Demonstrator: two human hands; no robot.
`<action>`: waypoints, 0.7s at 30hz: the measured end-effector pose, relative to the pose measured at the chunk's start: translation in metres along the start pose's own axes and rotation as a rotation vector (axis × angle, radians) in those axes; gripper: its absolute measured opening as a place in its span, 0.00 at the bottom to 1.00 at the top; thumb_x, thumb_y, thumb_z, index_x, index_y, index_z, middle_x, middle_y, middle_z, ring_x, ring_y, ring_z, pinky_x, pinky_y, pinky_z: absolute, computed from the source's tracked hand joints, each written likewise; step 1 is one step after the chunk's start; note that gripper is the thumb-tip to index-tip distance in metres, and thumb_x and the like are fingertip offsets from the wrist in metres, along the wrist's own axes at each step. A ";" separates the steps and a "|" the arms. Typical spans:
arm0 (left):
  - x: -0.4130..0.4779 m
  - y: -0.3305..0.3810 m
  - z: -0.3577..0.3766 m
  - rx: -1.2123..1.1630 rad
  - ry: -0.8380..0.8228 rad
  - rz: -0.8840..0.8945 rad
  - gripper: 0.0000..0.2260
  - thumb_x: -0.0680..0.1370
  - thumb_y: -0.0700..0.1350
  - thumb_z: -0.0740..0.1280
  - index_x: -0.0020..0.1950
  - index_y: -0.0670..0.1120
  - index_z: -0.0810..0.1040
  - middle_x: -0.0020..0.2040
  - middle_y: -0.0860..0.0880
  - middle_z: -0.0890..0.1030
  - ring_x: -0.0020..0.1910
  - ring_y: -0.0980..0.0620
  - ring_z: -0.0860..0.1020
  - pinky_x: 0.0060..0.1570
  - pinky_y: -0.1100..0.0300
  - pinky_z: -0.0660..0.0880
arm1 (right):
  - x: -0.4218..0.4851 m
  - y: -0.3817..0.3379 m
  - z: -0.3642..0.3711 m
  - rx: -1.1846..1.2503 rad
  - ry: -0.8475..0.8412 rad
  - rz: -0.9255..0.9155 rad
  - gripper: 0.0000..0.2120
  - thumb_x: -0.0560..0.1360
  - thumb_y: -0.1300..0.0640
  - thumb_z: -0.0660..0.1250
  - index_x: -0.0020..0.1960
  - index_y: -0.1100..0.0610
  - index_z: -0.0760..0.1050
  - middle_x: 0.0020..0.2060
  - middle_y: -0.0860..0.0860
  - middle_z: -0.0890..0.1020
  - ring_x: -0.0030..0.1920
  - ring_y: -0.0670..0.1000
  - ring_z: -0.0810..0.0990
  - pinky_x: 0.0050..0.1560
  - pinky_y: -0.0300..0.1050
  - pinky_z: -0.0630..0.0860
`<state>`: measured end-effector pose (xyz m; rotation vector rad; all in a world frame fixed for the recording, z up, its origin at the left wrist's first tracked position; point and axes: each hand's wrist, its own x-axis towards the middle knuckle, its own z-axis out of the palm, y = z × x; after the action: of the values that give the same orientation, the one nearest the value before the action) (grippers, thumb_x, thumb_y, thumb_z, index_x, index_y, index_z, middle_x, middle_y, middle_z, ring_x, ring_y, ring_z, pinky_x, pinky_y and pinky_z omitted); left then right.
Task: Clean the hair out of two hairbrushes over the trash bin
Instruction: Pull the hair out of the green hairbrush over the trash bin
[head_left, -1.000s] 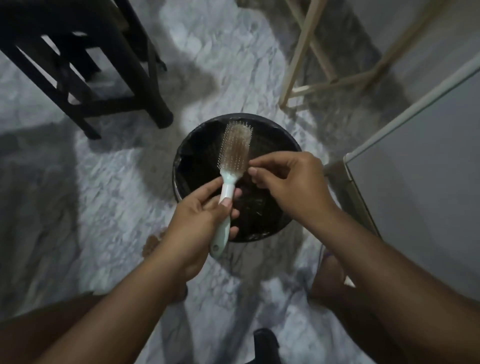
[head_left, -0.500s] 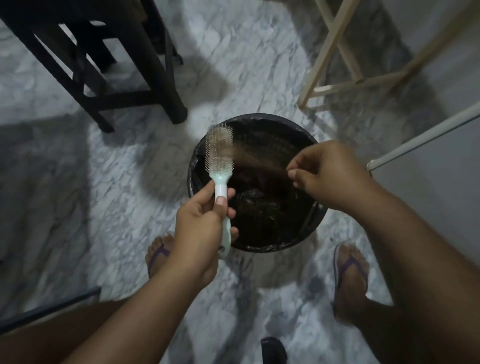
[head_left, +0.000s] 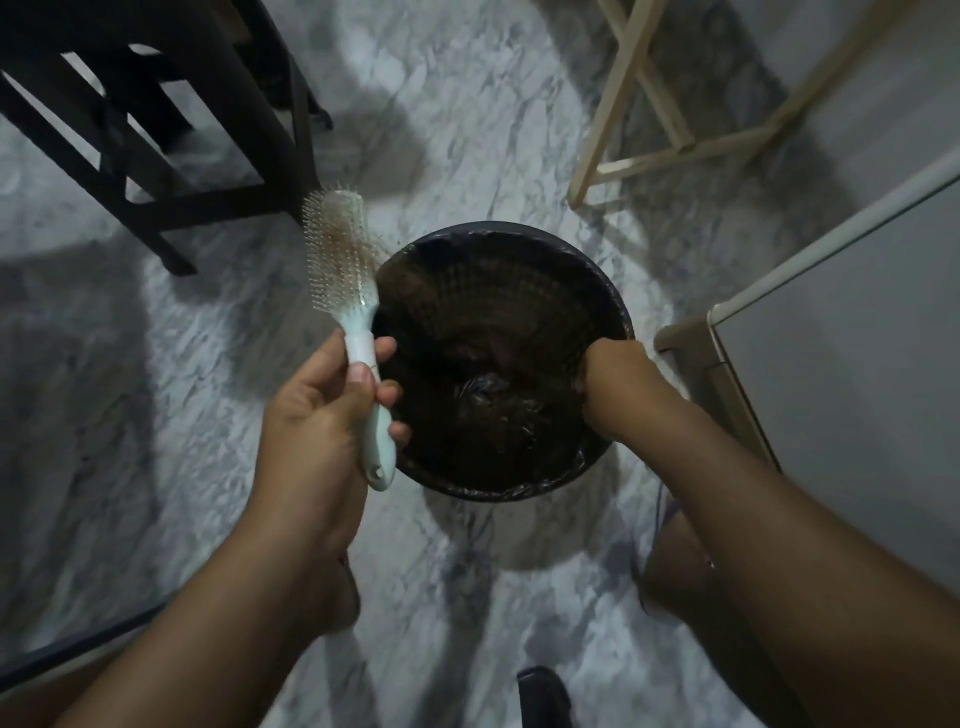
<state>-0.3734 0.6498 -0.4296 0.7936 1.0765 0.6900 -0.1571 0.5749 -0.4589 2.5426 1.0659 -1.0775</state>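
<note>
Up close, two bare forearms reach forward from the bottom of the view. The left hand (head_left: 332, 410) grips the pale green handle of the hairbrush (head_left: 358, 332), with the fingers (head_left: 387, 345) wrapped round it and the thumb pressed along its face. The brush stands nearly upright, and from this angle its head sits just left of the trash bin (head_left: 493, 228) rather than over the opening. A brownish mat of hair (head_left: 340, 249) clings among the pins, so this brush looks only partly cleaned.

The right hand (head_left: 608, 384) dips inside the bin at its right rim, knuckles up. Its fingers point down out of sight, so whether they pinch any hair cannot be told.

The brush is likely light and stiff, and safest held by the handle as now. The hair is soft and wispy and probably snagged on the pins. It should come away best if pinched low, near the pad, and pulled off along the pins.

Beyond the bin lies a marbled floor (head_left: 208, 364), and farther back stand a dark wooden stool (head_left: 182, 130) and a pale wooden frame (head_left: 649, 104)
</note>
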 end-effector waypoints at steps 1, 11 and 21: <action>0.001 0.000 -0.002 0.023 -0.010 -0.006 0.17 0.83 0.35 0.58 0.69 0.47 0.76 0.55 0.50 0.82 0.37 0.57 0.73 0.29 0.63 0.72 | -0.001 -0.004 0.000 0.025 -0.005 -0.029 0.12 0.76 0.63 0.67 0.59 0.64 0.78 0.58 0.62 0.79 0.51 0.61 0.80 0.52 0.49 0.80; -0.020 -0.029 0.010 0.180 -0.121 -0.115 0.18 0.82 0.37 0.61 0.70 0.50 0.76 0.51 0.52 0.85 0.36 0.54 0.73 0.31 0.60 0.73 | -0.020 -0.046 -0.002 0.977 0.056 -0.526 0.24 0.75 0.63 0.73 0.70 0.56 0.74 0.53 0.57 0.86 0.53 0.53 0.86 0.55 0.53 0.84; -0.025 -0.029 0.015 0.211 -0.040 -0.110 0.19 0.82 0.37 0.61 0.73 0.50 0.73 0.53 0.50 0.83 0.36 0.55 0.73 0.30 0.61 0.73 | -0.022 -0.039 -0.007 0.760 0.715 -0.819 0.07 0.78 0.59 0.71 0.46 0.61 0.86 0.35 0.52 0.86 0.34 0.48 0.83 0.39 0.49 0.81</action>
<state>-0.3645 0.6109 -0.4376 0.9179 1.1601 0.4707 -0.1902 0.5942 -0.4342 3.2862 2.4289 -0.7755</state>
